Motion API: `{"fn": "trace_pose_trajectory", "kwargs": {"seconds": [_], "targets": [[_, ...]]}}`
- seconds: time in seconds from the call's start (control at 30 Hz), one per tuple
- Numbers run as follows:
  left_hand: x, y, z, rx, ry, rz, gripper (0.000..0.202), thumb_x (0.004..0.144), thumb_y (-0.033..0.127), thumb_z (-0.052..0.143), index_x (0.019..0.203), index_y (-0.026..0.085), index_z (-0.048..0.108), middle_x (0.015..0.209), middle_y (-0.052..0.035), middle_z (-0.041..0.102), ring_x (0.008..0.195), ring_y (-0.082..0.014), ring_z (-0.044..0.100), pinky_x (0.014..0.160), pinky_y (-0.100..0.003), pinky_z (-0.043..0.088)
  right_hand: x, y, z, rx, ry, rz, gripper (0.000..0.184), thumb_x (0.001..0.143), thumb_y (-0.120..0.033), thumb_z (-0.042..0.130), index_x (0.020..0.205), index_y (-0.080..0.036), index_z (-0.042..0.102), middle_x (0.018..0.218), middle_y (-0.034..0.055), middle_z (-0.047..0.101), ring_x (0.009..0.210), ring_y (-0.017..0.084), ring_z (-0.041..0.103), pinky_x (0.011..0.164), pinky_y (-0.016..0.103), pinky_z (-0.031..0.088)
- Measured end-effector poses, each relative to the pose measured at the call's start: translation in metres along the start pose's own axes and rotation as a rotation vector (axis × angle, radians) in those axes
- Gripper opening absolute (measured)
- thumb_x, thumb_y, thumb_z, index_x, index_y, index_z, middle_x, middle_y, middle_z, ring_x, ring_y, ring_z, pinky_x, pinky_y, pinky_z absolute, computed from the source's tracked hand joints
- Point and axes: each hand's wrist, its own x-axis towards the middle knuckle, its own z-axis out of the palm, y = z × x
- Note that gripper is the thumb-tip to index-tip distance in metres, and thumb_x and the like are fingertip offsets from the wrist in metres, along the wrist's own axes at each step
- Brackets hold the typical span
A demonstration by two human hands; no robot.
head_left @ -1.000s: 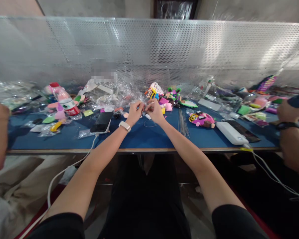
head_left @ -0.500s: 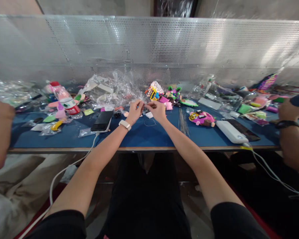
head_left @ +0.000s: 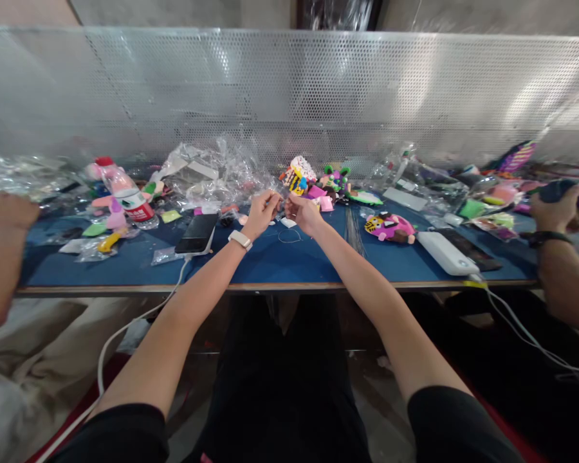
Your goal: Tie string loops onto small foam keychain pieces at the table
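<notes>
My left hand (head_left: pixel 260 213) and my right hand (head_left: pixel 303 213) are raised just above the blue table (head_left: pixel 280 260), close together, fingertips pinched toward each other. Something very small is between them; I cannot make it out. A white band (head_left: pixel 240 240) is on my left wrist. Below the hands a thin wire loop (head_left: pixel 289 236) lies on the table. A small white piece (head_left: pixel 287 222) rests under my right hand. A bundle of thin wires (head_left: pixel 353 231) lies to the right.
A black phone (head_left: pixel 197 234) with a white cable lies left of my hands. Crumpled clear plastic bags (head_left: pixel 217 173), colourful toy figures (head_left: pixel 318 181), a pink-and-yellow toy (head_left: pixel 390 228), a white power bank (head_left: pixel 446 253) and a bottle (head_left: pixel 128 195) crowd the table. Other people's arms work at both sides.
My hands have lifted slightly and drawn a little apart while staying pinched. The person on the left has moved a hand onto the table's far left.
</notes>
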Motion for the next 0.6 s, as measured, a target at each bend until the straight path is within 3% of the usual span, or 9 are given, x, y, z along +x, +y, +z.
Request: {"fn": "trace_pose_trajectory", "kwargs": {"seconds": [0.17,0.3,0.4,0.5,0.6], "targets": [[-0.001,0.005,0.003,0.009,-0.003,0.002,0.056,0.1,0.074,0.059,0.081,0.022,0.054,0.066,0.0021,0.052,0.047,-0.0088,0.044,0.045,-0.025,0.036,-0.006,-0.002,0.006,-0.006,-0.03,0.025,0.042,0.085,-0.052,0.088,0.077,-0.021,0.061,0.068,-0.0034,0.061,0.061,0.01,0.055,0.061,0.024,0.049],[-0.003,0.003,0.006,-0.032,0.024,-0.031,0.054,0.099,0.071,0.063,0.08,0.021,0.055,0.065,0.0025,0.054,0.044,-0.0087,0.048,0.043,-0.024,0.038,-0.006,0.001,0.005,-0.231,0.029,-0.206,0.053,0.084,-0.069,0.082,0.075,-0.022,0.059,0.067,-0.0036,0.059,0.057,0.01,0.05,0.056,0.025,0.041],[-0.003,-0.002,0.007,-0.042,-0.025,-0.073,0.056,0.097,0.071,0.066,0.078,0.02,0.058,0.066,0.0009,0.06,0.042,-0.0083,0.052,0.042,-0.023,0.041,-0.008,0.0,0.002,-0.485,0.051,-0.436,0.057,0.087,-0.077,0.073,0.075,-0.023,0.062,0.06,-0.0034,0.054,0.055,0.012,0.048,0.057,0.028,0.039],[-0.002,-0.006,0.005,-0.021,-0.075,-0.114,0.058,0.098,0.072,0.064,0.077,0.018,0.062,0.066,-0.0006,0.064,0.043,-0.0081,0.056,0.042,-0.022,0.042,-0.013,-0.003,0.001,-0.672,0.088,-0.57,0.053,0.094,-0.074,0.068,0.081,-0.022,0.068,0.061,-0.0016,0.057,0.056,0.014,0.052,0.061,0.031,0.044],[-0.002,-0.005,0.004,0.067,-0.053,-0.085,0.059,0.1,0.071,0.062,0.075,0.018,0.063,0.062,-0.0005,0.065,0.042,-0.0078,0.057,0.043,-0.02,0.041,-0.017,-0.005,0.001,-0.757,0.141,-0.625,0.045,0.099,-0.064,0.066,0.083,-0.022,0.069,0.067,0.001,0.062,0.062,0.016,0.058,0.068,0.033,0.05]]}}
